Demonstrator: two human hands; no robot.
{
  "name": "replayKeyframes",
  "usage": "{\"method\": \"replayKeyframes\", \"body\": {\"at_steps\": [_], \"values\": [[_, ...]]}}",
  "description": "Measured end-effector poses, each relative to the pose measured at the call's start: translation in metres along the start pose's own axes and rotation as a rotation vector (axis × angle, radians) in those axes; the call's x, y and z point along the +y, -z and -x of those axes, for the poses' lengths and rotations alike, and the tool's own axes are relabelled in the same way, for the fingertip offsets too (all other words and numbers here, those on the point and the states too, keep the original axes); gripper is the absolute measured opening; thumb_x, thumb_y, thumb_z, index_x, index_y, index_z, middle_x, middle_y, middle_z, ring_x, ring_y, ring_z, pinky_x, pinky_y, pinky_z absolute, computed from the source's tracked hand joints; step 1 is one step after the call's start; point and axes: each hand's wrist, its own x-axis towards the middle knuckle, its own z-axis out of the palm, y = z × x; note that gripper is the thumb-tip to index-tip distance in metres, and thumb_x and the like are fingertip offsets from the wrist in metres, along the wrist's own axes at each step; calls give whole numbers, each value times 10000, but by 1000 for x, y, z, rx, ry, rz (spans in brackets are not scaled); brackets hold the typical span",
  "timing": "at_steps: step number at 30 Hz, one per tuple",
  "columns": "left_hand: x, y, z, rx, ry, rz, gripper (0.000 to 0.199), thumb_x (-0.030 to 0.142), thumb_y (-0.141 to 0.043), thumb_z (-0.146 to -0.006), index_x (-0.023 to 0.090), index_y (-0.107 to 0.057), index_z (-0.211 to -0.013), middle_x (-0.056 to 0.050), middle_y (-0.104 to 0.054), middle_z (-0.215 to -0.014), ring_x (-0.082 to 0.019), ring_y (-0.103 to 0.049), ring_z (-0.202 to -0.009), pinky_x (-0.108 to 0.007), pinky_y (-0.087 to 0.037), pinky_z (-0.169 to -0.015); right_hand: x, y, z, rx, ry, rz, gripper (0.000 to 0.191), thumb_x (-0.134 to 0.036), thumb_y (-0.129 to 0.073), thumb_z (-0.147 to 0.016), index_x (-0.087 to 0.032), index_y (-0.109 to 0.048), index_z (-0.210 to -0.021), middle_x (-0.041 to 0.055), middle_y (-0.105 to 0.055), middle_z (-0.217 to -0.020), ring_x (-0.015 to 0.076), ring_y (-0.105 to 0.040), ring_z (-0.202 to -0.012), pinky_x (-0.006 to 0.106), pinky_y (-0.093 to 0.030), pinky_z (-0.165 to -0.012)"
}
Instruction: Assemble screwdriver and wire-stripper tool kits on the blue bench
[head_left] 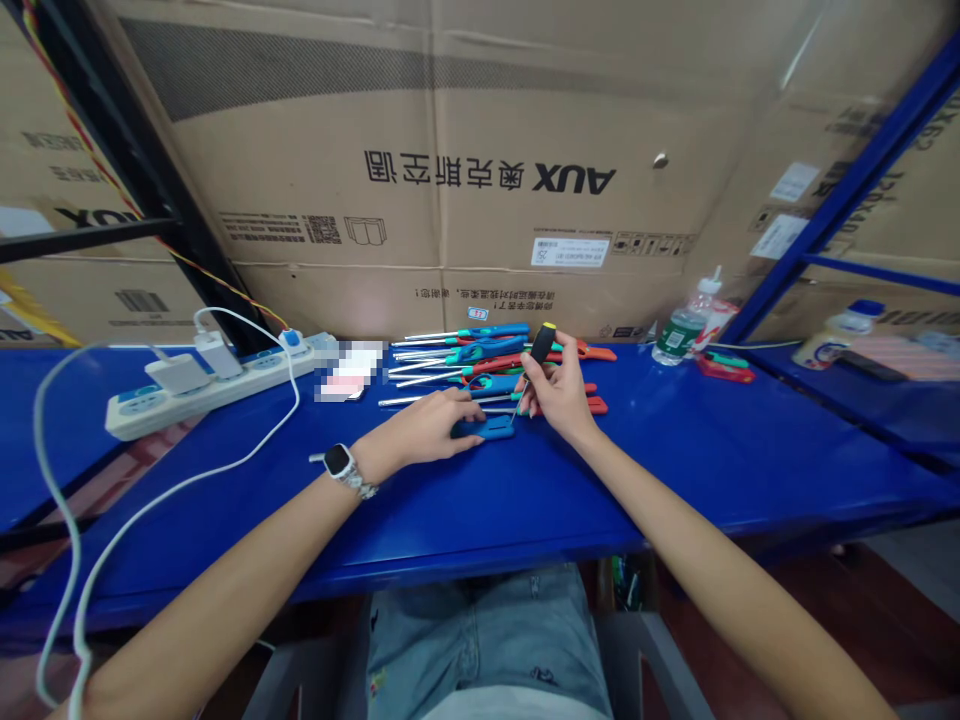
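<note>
My left hand (426, 428), with a watch on its wrist, presses down on a blue lighter handle (486, 428) lying on the blue table (675, 450). My right hand (556, 395) grips a small screwdriver (537, 358) with a black and yellow handle, its tip pointing down at the blue handle. Just behind the hands lie several long-nosed lighters (480, 355) with blue, teal, red and orange handles and metal tubes pointing left.
A white power strip (195, 385) with chargers and a white cable (60, 520) lies at the left. A plastic bottle (686, 325) and a red item (726, 370) stand at the right, a white bottle (836, 335) farther right. Large cardboard boxes (465, 170) wall the back.
</note>
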Motion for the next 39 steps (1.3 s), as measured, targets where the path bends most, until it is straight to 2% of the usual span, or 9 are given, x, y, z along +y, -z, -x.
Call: {"method": "replayKeyframes", "body": {"at_steps": [5,13,26,28,31,33,36,39], "values": [[-12,9,7,-28,73,50,276,407,-654,-898,204,-715,-1074,-84,-692,-1068,-252,-664,-929,-362,-512,-798,-2,-6,7,-35,23,0,651,-556,-726,-845,-322,-314,-1292,-58,-626,-676,160,-582,-412,280,-443,-362],[-9,8,6,2,63,39,247,394,-670,-876,209,-725,-1029,-84,-694,-1033,-240,-659,-879,-346,-512,-736,0,-15,8,-44,29,32,691,-572,-736,-831,-341,-333,-1342,-30,-626,-728,171,-579,-477,330,-494,-437],[-10,8,6,-9,62,34,245,373,-677,-879,207,-721,-1054,-87,-694,-1058,-247,-663,-922,-363,-521,-791,4,-15,5,-102,80,72,630,-494,-756,-842,-334,-371,-1315,-41,-645,-697,177,-582,-457,325,-487,-439],[-9,8,6,-9,52,33,237,372,-677,-879,208,-723,-1044,-86,-698,-1056,-246,-664,-914,-361,-520,-785,3,-15,5,-119,66,80,569,-510,-766,-826,-320,-432,-1246,-34,-652,-699,181,-588,-463,328,-487,-434],[-9,9,6,-12,55,33,241,373,-681,-875,207,-725,-1044,-86,-701,-1045,-246,-666,-904,-359,-519,-779,-1,-14,4,-150,30,59,412,-521,-799,-784,-274,-525,-968,-14,-663,-698,176,-599,-477,329,-496,-442],[-9,9,6,-13,73,43,251,372,-688,-869,205,-723,-1053,-85,-702,-1040,-248,-667,-907,-359,-520,-782,-4,-13,2,-173,-9,30,407,-516,-828,-745,-253,-527,-823,-1,-669,-686,173,-609,-488,327,-510,-453],[-9,9,5,-8,72,66,238,371,-690,-865,208,-726,-1034,-81,-707,-1042,-244,-670,-900,-349,-520,-770,-6,-11,-2,-240,-68,-2,404,-515,-844,-715,-230,-561,-761,15,-700,-698,167,-621,-505,325,-537,-475],[-10,8,5,-1,62,73,237,371,-691,-864,209,-729,-1033,-82,-711,-1049,-240,-673,-895,-347,-524,-767,-8,-8,-5,-317,-94,-29,381,-512,-830,-731,-212,-609,-810,25,-734,-753,151,-630,-522,314,-559,-503]]}}
